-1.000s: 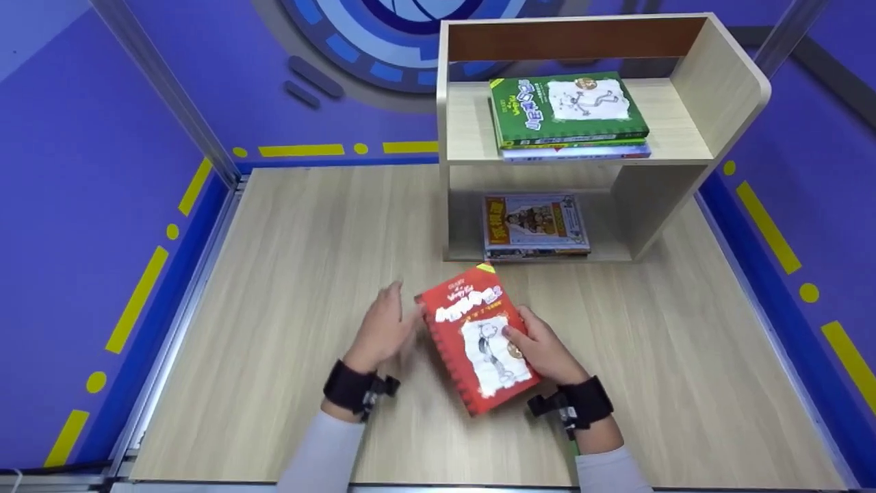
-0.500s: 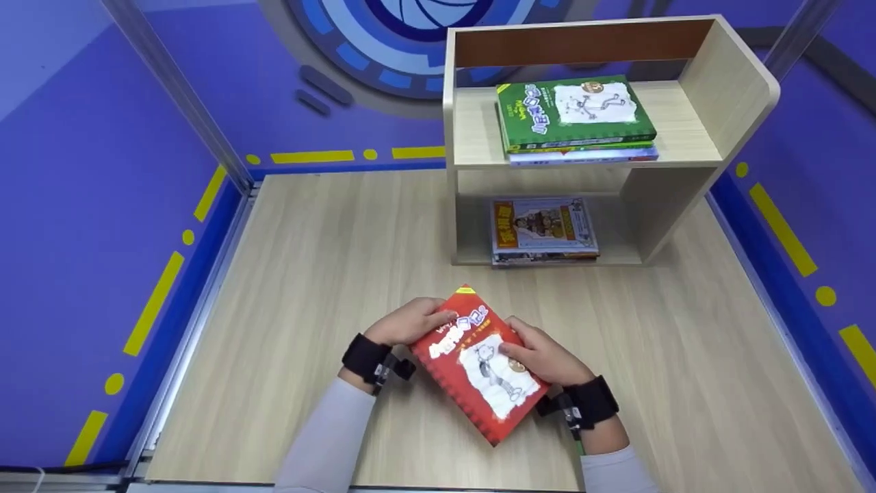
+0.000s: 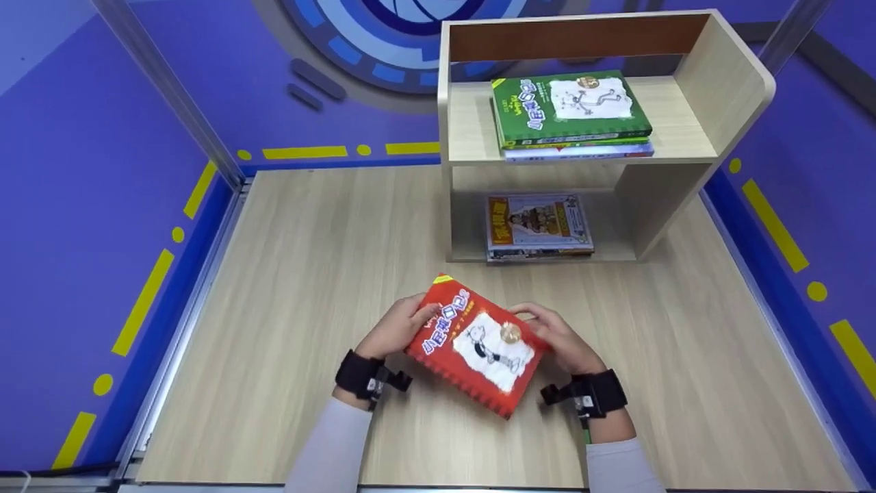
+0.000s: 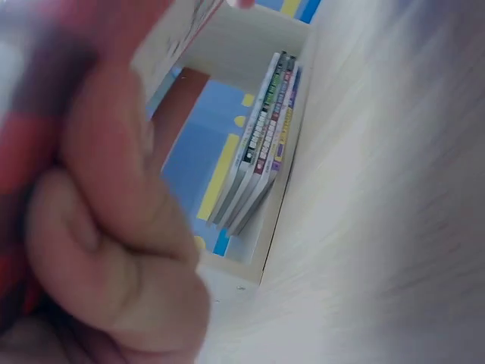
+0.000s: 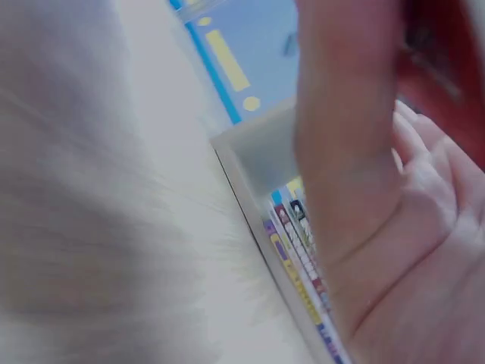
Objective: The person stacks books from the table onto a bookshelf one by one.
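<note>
A red paperback book (image 3: 489,349) with a cartoon figure on a white cover patch is held tilted above the table in the head view. My left hand (image 3: 397,327) grips its left corner, thumb on the cover and fingers underneath. In the left wrist view the curled fingers (image 4: 114,250) lie against the blurred red book (image 4: 23,144). At the book's right edge, my right hand (image 3: 558,335) touches it with loosely spread fingers. The right wrist view shows that hand's palm (image 5: 424,250) and a straight thumb, with part of the red book (image 5: 447,83) beyond.
A pale wooden two-tier shelf (image 3: 715,89) stands at the back right of the table (image 3: 308,260). Its upper tier bears a stack topped by a green book (image 3: 568,106). More books (image 3: 537,226) lie stacked on the lower tier. Blue walls (image 3: 89,205) enclose the sides.
My left hand came in from beside the book and took its left corner. The book turned counterclockwise. My right thumb left the cover, and the right hand loosened at the edge.
</note>
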A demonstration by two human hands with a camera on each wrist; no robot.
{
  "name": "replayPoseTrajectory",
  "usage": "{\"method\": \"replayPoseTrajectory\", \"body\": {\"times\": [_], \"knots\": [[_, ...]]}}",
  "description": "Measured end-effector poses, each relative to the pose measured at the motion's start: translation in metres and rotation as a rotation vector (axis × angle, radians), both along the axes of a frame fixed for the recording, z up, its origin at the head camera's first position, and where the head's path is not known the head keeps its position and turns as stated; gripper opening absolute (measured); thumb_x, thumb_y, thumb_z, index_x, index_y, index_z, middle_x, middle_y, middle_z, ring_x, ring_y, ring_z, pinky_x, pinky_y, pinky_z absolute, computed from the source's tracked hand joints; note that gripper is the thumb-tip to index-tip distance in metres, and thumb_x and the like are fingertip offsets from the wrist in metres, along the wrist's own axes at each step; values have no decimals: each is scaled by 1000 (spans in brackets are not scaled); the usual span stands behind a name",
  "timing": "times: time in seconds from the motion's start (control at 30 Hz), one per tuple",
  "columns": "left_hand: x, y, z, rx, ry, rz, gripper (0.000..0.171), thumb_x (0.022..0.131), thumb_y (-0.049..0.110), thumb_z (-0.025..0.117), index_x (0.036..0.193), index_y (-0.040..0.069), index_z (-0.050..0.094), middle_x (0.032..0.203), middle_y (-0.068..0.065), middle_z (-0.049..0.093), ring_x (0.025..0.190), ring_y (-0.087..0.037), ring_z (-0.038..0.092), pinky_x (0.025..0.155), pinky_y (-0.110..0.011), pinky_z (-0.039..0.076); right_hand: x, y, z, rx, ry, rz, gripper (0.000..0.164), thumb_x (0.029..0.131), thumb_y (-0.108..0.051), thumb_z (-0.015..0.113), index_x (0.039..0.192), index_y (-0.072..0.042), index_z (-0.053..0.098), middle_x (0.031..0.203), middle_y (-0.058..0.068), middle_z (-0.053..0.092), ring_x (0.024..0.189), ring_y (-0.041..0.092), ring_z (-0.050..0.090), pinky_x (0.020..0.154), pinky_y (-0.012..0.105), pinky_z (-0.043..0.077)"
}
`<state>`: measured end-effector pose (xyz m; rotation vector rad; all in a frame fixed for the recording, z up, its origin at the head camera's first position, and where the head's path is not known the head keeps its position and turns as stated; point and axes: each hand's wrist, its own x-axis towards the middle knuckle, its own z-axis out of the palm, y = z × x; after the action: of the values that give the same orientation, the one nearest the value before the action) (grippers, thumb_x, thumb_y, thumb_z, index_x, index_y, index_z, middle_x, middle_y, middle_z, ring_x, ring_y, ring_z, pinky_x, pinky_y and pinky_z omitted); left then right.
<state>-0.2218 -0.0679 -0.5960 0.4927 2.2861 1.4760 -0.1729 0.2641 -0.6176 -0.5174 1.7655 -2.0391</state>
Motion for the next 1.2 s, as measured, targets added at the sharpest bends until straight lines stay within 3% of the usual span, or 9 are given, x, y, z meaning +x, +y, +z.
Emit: {"method": "replayPoseTrajectory", "body": {"times": [0.1,0.17,0.27,0.4,0.53,0.67,0.87,1.2], "knots": [[12,5,-2,46,41,148,43,113,38,52,130,1,66,94,-9,72,78,-12,68,69,-28,58,3,3,-2,-155,-52,-95,34,113,-18,40,135,-6,63,107,-2,76,90,9,71,74,24,60],[21,11,-3,63,73,245,42,113,37,52,128,0,66,93,-11,72,78,-12,68,69,-29,59,5,1,-1,-195,-88,-192,30,114,-19,41,126,-10,66,100,-4,74,84,7,69,69,22,59],[34,21,-5,63,116,379,37,113,34,52,122,0,66,92,-12,72,78,-13,67,69,-31,58,7,-8,2,-166,-145,-340,26,113,-16,44,122,-3,65,92,-4,72,79,7,67,68,21,57],[47,32,-10,57,125,491,34,113,30,51,119,0,64,93,-11,71,80,-14,66,70,-31,57,9,-25,5,-19,-159,-492,34,111,-11,49,134,12,57,100,2,70,88,11,66,80,23,57],[50,39,-15,53,131,515,35,114,31,50,120,-1,64,95,-11,71,83,-15,67,70,-32,57,15,-39,2,153,-121,-602,39,112,-13,51,146,6,50,119,10,67,103,10,63,93,21,54],[52,43,-17,38,108,505,35,114,31,48,118,0,63,93,-11,70,82,-15,66,70,-32,57,20,-43,-4,241,-89,-659,36,111,-10,52,146,2,51,128,17,66,109,10,63,96,19,53],[55,44,-18,43,83,506,34,115,30,47,115,0,63,92,-11,69,81,-16,66,71,-34,57,21,-41,-4,268,-81,-652,33,111,-11,54,142,2,53,122,20,67,98,9,65,88,22,56],[58,50,-14,-1,124,536,31,114,28,49,111,1,63,89,-10,70,78,-15,66,68,-32,57,21,-39,-3,234,-100,-663,31,110,-7,53,138,6,55,115,14,71,94,7,67,85,22,57]]}}
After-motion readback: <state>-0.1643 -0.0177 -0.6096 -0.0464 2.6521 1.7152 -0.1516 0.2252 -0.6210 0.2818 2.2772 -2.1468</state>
